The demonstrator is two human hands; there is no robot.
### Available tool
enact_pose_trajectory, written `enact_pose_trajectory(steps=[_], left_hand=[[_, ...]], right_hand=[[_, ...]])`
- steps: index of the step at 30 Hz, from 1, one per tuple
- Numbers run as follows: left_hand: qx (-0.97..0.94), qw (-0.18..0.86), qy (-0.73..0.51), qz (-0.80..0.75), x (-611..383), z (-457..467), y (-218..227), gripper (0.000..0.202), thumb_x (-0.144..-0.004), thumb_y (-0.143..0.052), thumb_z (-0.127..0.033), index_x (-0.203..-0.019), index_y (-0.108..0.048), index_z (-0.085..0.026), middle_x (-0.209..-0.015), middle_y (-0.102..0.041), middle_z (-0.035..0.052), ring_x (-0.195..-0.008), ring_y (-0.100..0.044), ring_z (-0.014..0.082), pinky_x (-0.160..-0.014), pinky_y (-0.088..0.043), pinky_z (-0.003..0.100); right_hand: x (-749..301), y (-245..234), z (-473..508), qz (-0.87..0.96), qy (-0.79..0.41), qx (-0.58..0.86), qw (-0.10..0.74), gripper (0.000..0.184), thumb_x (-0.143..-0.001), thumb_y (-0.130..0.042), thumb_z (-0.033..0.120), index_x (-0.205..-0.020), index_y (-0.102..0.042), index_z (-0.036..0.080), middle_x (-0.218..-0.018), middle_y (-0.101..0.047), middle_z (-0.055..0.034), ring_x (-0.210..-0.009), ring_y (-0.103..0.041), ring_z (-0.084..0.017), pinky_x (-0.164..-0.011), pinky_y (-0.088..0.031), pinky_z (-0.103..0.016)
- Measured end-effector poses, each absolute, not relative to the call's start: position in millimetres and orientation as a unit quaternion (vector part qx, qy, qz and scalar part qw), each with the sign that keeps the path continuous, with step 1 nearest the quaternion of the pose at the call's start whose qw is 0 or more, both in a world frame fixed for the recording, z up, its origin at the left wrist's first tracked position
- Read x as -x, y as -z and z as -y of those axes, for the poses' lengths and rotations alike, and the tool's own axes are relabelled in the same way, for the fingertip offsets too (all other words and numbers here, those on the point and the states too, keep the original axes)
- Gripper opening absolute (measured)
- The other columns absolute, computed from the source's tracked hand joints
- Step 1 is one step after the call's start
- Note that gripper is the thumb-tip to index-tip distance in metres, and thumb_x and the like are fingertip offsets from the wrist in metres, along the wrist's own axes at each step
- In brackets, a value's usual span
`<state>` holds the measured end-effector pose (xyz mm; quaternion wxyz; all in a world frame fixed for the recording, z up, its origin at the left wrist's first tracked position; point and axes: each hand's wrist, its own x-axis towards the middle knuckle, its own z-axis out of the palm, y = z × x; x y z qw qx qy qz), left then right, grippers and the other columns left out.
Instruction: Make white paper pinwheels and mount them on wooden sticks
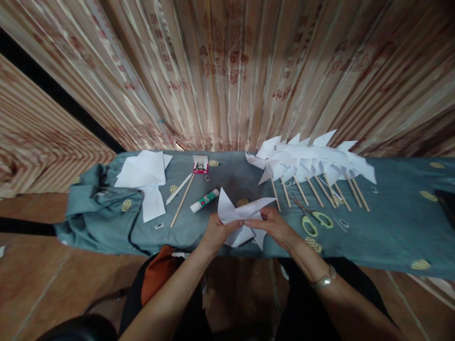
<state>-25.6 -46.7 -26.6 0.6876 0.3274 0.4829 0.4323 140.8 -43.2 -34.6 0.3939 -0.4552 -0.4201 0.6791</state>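
Note:
My left hand (215, 231) and my right hand (270, 224) both pinch a white paper pinwheel (237, 214) near the table's front edge, fingers meeting at its centre. Its pointed blades stick out above and below my hands. A glue stick (204, 201) lies just left of the pinwheel. Green-handled scissors (314, 219) lie just right of my right hand.
A row of finished white pinwheels on wooden sticks (313, 163) lies at the back right. A pile of white paper sheets (145, 175), two loose sticks (181, 199) and a small box of pins (201, 164) lie at the left. A blue-grey cloth (391, 222) covers the table; a curtain hangs behind.

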Motion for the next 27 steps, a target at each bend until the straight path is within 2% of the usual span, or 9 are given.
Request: enact_pose_trajectory(steps=[5, 9, 12, 14, 15, 17, 21, 23, 27], left_hand=[[-0.334, 0.682, -0.443, -0.476, 27.7, 50.4, 30.7, 0.035, -0.049, -0.086, -0.028, -0.079, -0.076, -0.013, -0.079, -0.075, 0.006, -0.071, -0.068, 0.0197, -0.073, -0.053, 0.03], [-0.362, 0.674, -0.433, -0.477, 28.9, 53.6, 28.1, 0.035, -0.052, -0.085, -0.032, -0.079, -0.075, -0.012, -0.079, -0.075, 0.007, -0.071, -0.068, 0.02, -0.074, -0.053, 0.031], [-0.416, 0.645, -0.435, -0.471, 41.6, 49.8, 19.4, 0.042, -0.055, -0.083, -0.035, -0.09, -0.074, -0.014, -0.089, -0.075, 0.0083, -0.08, -0.068, 0.0223, -0.078, -0.053, 0.032], [-0.464, 0.577, -0.459, -0.491, 60.6, 41.2, 13.2, 0.043, -0.064, -0.076, -0.039, -0.099, -0.072, -0.015, -0.101, -0.074, 0.0091, -0.094, -0.067, 0.0235, -0.085, -0.051, 0.033], [-0.49, 0.527, -0.465, -0.516, 72.9, 35.0, 11.1, 0.039, -0.07, -0.07, -0.041, -0.099, -0.072, -0.014, -0.101, -0.074, 0.0099, -0.096, -0.066, 0.0236, -0.088, -0.05, 0.033], [-0.551, 0.411, -0.448, -0.572, 100.1, 19.8, 9.7, 0.038, -0.076, -0.063, -0.041, -0.098, -0.071, -0.012, -0.1, -0.073, 0.0115, -0.094, -0.066, 0.0241, -0.088, -0.05, 0.035], [-0.674, 0.181, -0.285, -0.657, 141.5, -9.6, 17.8, 0.034, -0.077, -0.056, -0.026, -0.106, -0.068, -0.013, -0.111, -0.067, 0.013, -0.093, -0.065, 0.0247, -0.084, -0.05, 0.035], [-0.698, 0.138, -0.217, -0.669, 148.2, -18.4, 24.0, 0.034, -0.077, -0.055, -0.021, -0.108, -0.067, -0.013, -0.109, -0.067, 0.0132, -0.094, -0.065, 0.0258, -0.086, -0.049, 0.036], [-0.698, 0.129, -0.196, -0.676, 147.6, -25.1, 32.3, 0.031, -0.075, -0.051, -0.015, -0.101, -0.069, -0.015, -0.103, -0.069, 0.0117, -0.095, -0.064, 0.0258, -0.087, -0.048, 0.035]], right_hand=[[-136.3, 32.2, 46.3, 0.436, -0.678, 0.436, 0.401, 0.031, -0.06, -0.082, 0.035, -0.085, -0.076, 0.018, -0.081, -0.076, -0.0023, -0.075, -0.07, -0.02, -0.077, -0.054, -0.033], [-136.5, 30.7, 47.2, 0.434, -0.675, 0.441, 0.401, 0.03, -0.06, -0.082, 0.034, -0.084, -0.076, 0.017, -0.078, -0.076, -0.0021, -0.07, -0.069, -0.019, -0.07, -0.053, -0.031], [-144.0, 28.0, 45.2, 0.411, -0.671, 0.446, 0.426, 0.031, -0.059, -0.083, 0.033, -0.085, -0.076, 0.018, -0.079, -0.076, -0.0023, -0.069, -0.069, -0.018, -0.069, -0.053, -0.03], [-151.2, 25.1, 43.6, 0.391, -0.663, 0.451, 0.451, 0.03, -0.058, -0.084, 0.032, -0.083, -0.076, 0.018, -0.079, -0.076, -0.0028, -0.07, -0.068, -0.018, -0.07, -0.052, -0.029], [-154.7, 23.4, 43.1, 0.38, -0.66, 0.455, 0.462, 0.028, -0.058, -0.084, 0.031, -0.081, -0.076, 0.018, -0.079, -0.076, -0.0031, -0.07, -0.068, -0.018, -0.07, -0.052, -0.029], [-160.0, 19.9, 42.8, 0.356, -0.659, 0.459, 0.477, 0.026, -0.057, -0.084, 0.03, -0.078, -0.075, 0.019, -0.08, -0.076, -0.0035, -0.069, -0.068, -0.018, -0.07, -0.052, -0.029], [-162.1, 14.0, 46.2, 0.34, -0.665, 0.449, 0.491, 0.026, -0.055, -0.085, 0.028, -0.077, -0.076, 0.02, -0.081, -0.077, -0.0028, -0.069, -0.068, -0.016, -0.071, -0.052, -0.028], [-160.8, 12.2, 49.4, 0.345, -0.67, 0.445, 0.483, 0.026, -0.055, -0.085, 0.029, -0.077, -0.076, 0.02, -0.079, -0.076, -0.002, -0.068, -0.068, -0.017, -0.069, -0.052, -0.028], [-159.3, 11.0, 55.1, 0.366, -0.67, 0.449, 0.465, 0.029, -0.057, -0.084, 0.032, -0.081, -0.076, 0.019, -0.078, -0.076, -0.0027, -0.07, -0.069, -0.018, -0.07, -0.053, -0.029]])
